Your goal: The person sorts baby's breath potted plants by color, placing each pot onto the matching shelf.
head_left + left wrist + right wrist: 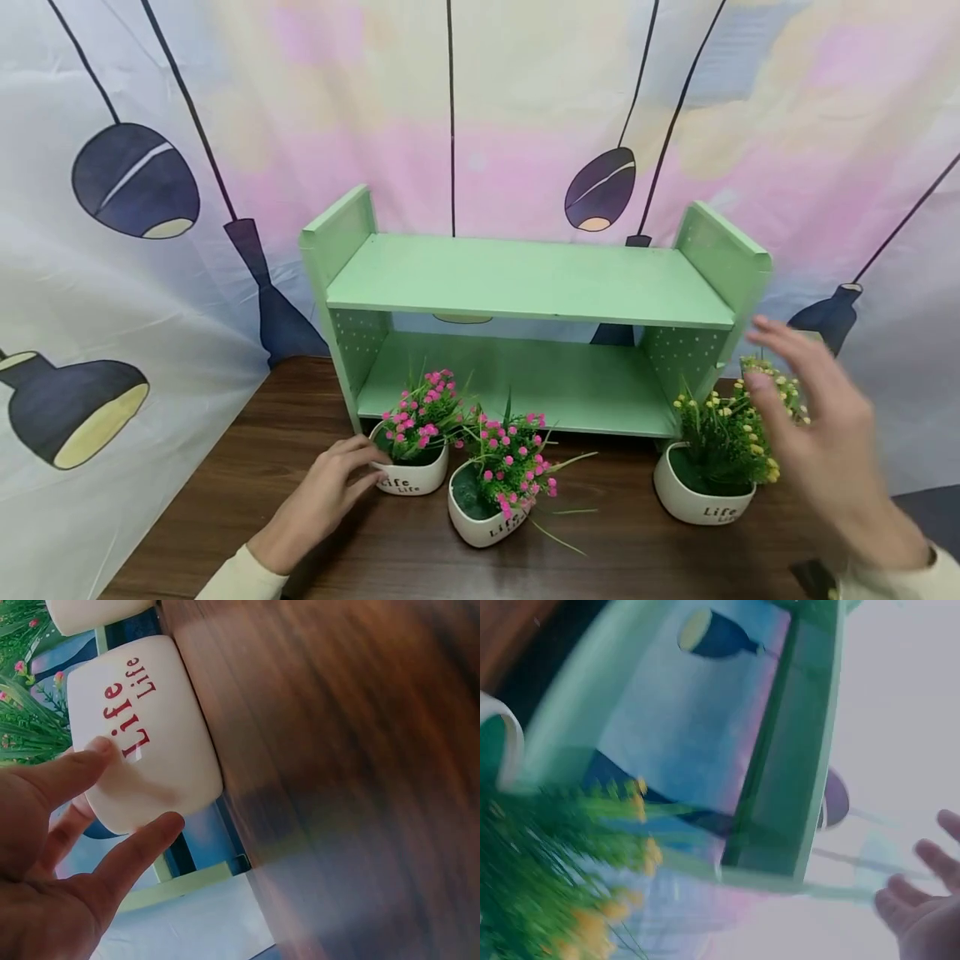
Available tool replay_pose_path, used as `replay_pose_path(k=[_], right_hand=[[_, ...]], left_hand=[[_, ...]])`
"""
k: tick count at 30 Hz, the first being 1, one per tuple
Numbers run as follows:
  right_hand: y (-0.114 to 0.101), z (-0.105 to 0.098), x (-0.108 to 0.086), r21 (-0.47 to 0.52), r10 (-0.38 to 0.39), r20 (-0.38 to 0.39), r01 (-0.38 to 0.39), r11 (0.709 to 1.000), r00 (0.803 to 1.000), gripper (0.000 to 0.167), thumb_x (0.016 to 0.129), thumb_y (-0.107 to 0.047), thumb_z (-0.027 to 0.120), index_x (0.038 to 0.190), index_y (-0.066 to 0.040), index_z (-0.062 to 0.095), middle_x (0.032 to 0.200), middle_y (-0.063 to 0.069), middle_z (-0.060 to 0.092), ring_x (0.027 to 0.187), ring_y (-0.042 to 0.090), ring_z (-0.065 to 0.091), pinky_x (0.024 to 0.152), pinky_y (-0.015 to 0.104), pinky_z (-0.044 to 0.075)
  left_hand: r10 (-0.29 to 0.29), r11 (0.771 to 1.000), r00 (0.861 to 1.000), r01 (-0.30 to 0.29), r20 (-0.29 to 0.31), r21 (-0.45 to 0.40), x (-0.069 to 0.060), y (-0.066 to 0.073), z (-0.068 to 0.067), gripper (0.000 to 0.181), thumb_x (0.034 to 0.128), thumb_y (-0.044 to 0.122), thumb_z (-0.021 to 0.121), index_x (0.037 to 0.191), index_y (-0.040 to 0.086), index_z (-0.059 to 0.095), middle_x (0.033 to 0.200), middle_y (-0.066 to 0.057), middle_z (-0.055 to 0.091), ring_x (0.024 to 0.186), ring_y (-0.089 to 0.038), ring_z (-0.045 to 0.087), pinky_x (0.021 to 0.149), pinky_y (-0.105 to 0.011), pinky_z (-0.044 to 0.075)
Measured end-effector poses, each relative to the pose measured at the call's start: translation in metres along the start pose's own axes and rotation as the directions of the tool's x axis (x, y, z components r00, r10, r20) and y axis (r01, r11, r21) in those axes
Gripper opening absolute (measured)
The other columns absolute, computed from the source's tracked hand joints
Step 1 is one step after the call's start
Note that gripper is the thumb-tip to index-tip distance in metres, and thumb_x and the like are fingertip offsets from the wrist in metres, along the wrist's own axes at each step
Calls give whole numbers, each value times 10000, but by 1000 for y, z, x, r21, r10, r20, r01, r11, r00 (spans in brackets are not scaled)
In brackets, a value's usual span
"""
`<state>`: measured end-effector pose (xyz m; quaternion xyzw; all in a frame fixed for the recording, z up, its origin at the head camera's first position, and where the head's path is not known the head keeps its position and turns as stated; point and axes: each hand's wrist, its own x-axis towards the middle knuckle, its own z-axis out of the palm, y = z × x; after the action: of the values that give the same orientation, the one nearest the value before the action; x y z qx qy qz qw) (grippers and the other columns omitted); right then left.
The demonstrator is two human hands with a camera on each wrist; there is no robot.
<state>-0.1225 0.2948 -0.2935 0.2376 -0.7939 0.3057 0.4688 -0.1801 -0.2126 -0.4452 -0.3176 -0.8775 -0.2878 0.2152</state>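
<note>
"Left pot: where does it stand, and what touches it?"

"On the counter, before the left end of the shelf; it bears pink flowers. At its left side is the left hand, fingers curved round that end and grasping it."

"What adjoins it?"

"Middle pot, just beside, slightly nearer the viewer and turned at an angle, likewise with pink flowers. Long grass blades spread rightward from it."

"And behind?"

"Shelf: pale green, two boards between upright ends, the lower inner faces dotted. Beyond it hangs a curtain printed with lamps."

"Farther right?"

"Right pot, well apart from the other two, on the counter before the shelf's right end; yellow flowers. All three are marked 'Life'."

"The right hand?"

"Raised and blurred, overlapping the yellow flowers in the head view, apart from them in the right wrist view; fingers released and extended."
</note>
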Motion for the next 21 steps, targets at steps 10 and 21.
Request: replay_pose_path(k=[10,21], right_hand=[[58,-3,67,175,313,-47,-301,937,949,334,1093,-91,554,1413,-33,629,1447,-13,602,1325,136,592,1038,180,487],[104,29,81,463,253,156,-297,835,955,451,1117,-146,445,1563,-105,492,1679,68,350,1447,211,392,1030,209,374]], left_hand=[[-143,989,990,143,15,-26,1,7,1,261,817,-22,866,927,196,773,973,106,669,861,-69,656,736,-356,597],[-204,979,979,204,27,-18,3,13,1,236,832,-24,857,931,173,772,995,80,672,868,-101,676,752,-357,603]])
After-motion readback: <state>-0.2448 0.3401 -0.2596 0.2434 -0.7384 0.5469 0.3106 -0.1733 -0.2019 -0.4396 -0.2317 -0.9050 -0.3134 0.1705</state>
